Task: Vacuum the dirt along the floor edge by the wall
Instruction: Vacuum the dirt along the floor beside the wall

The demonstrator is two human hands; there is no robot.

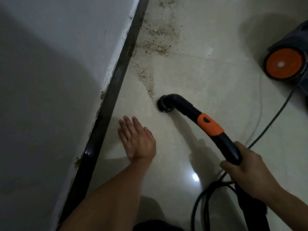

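Dirt: sandy grit (pixel 155 39) strewn over the floor tiles (pixel 208 77) along the dark baseboard (pixel 116 77)
Wand: black, orange-banded vacuum wand (pixel 185 108), mouth down on the tile at the grit's near tip, near the baseboard
Right hand (pixel 246 170): grip curled round the wand's rear end
Left hand (pixel 138 139): grip spread, fingers straight, flat on the tile beside the baseboard
Vacuum cleaner (pixel 285 62): orange-wheeled, well apart from the baseboard

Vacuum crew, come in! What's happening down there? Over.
Left grip flat on floor. Right grip holds wand, nozzle at tail of dirt. More along wall, nothing blocking.
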